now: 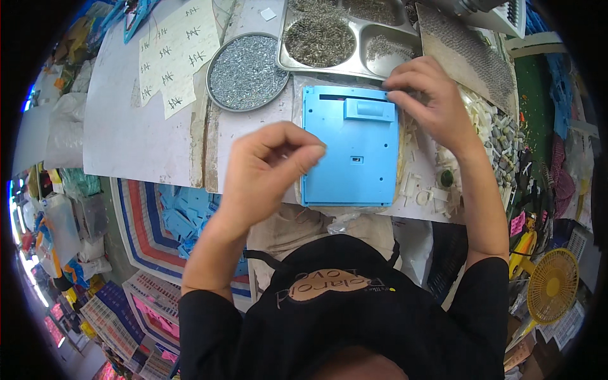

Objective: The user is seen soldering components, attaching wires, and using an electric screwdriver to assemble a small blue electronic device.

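Note:
A light blue plastic housing (342,180) lies on the table in front of me, with a raised block near its far end and small holes in its face. My left hand (269,166) hovers over its left side, thumb and forefinger pinched together; whatever sits between them is too small to make out. At the far right corner of the housing, my right hand (434,101) has its thumb and forefinger drawn close together. Any small piece in that pinch cannot be made out either.
Beyond the housing stand a round dish (209,85) of small silvery parts and a divided steel tray (358,50) of small metal parts. White plastic pieces (418,190) lie to the right. A striped bag (130,218) with blue parts stands lower left; a yellow fan (552,286) is at right.

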Available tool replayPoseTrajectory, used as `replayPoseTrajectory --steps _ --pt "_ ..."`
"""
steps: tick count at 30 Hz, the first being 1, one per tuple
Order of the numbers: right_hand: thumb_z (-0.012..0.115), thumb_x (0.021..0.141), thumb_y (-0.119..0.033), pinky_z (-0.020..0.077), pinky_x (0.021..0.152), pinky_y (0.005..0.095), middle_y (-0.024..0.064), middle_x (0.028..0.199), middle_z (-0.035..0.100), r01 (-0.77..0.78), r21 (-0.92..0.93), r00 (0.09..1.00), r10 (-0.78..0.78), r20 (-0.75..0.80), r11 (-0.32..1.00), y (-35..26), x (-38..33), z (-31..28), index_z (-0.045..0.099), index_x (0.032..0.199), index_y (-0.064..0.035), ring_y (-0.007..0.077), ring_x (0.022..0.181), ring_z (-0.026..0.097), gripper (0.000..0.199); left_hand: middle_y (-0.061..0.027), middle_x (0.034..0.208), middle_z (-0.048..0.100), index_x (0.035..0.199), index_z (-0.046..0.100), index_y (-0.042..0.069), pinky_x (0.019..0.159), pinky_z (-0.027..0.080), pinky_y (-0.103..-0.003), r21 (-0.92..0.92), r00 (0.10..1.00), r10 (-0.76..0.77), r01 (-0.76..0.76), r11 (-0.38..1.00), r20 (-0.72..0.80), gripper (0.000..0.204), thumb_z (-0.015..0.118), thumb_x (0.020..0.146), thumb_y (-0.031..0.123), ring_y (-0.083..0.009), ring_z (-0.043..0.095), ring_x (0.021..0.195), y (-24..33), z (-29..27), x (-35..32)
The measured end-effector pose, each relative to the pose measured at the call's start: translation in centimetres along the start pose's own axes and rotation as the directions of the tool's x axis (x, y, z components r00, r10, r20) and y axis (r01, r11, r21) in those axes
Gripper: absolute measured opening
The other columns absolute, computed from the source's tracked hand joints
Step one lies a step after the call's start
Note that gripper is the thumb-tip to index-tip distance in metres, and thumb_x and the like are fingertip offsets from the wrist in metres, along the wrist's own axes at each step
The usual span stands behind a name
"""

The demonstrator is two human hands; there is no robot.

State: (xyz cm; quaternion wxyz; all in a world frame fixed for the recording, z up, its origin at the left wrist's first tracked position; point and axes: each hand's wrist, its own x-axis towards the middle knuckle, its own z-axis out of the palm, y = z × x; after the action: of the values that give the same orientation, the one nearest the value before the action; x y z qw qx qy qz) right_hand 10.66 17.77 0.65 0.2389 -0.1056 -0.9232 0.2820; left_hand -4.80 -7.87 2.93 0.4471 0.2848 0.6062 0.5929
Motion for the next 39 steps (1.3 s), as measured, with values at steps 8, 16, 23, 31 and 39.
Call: replayPoseTrajectory --steps 8,16,23,31,39 --pt "0.081 0.081 -0.003 0.0495 0.077 0.0292 0.0087 0.096 0.070 -0.268 0.712 0.948 0.048 0.313 0.650 -7.6 -4.6 -0.9 0.073 0.100 -0.0018 0.0163 0.084 0.063 0.021 -0.0028 0.089 0.069 0.095 0.069 -0.003 0.071 0.049 -0.022 -0.306 0.883 -0.159 0.315 0.898 0.442 0.009 0.074 0.093 0.005 -0.0066 0.061 0.080 -0.1 3.4 -0.7" --pt "0.081 0.083 0.002 0.0496 0.075 0.0234 0.0064 0.096 0.068 -0.479 0.876 0.872 0.138 0.469 0.055 -8.2 -8.0 1.0 0.071 0.099 0.0021 0.0098 0.083 0.063 0.019 0.0002 0.082 0.068 0.093 0.071 0.000 0.068 0.046 -0.020 -0.320 0.812 -0.166 0.396 0.861 0.559 0.010 0.074 0.094 0.010 -0.0049 0.059 0.075 -1.4 4.1 -1.3" --pt "0.082 0.080 0.001 0.0519 0.067 0.0275 0.0069 0.084 0.068 -0.294 0.758 0.953 0.121 0.276 0.582 -9.0 -7.9 -0.4 0.073 0.095 -0.0008 0.0159 0.076 0.066 0.018 -0.0002 0.077 0.067 0.090 0.070 0.002 0.057 0.041 -0.019 -0.345 0.799 -0.284 0.509 0.788 0.530 0.016 0.071 0.098 0.016 -0.0027 0.054 0.065 -1.0 4.3 -2.0" --pt "0.080 0.076 0.001 0.0492 0.058 0.0297 0.0066 0.078 0.066 -0.127 0.415 0.992 0.107 0.073 0.901 -11.0 -7.2 -0.8 0.070 0.091 -0.0040 0.0207 0.065 0.062 0.019 -0.0057 0.077 0.066 0.087 0.065 0.001 0.047 0.035 -0.020 -0.419 0.837 -0.410 0.539 0.731 0.361 0.019 0.064 0.102 0.014 -0.0050 0.049 0.055 -0.6 5.5 -2.7" --pt "0.075 0.083 -0.008 0.0465 0.061 0.0318 0.0059 0.074 0.061 -0.313 0.165 0.949 0.301 0.094 0.935 -5.5 -5.5 0.7 0.069 0.088 -0.0052 0.0226 0.068 0.059 0.009 -0.0042 0.074 0.066 0.092 0.069 0.001 0.055 0.046 -0.024 0.284 0.993 0.077 -0.098 0.954 0.085 0.013 0.079 0.087 0.006 -0.0081 0.057 0.059 -1.4 1.3 -2.3"
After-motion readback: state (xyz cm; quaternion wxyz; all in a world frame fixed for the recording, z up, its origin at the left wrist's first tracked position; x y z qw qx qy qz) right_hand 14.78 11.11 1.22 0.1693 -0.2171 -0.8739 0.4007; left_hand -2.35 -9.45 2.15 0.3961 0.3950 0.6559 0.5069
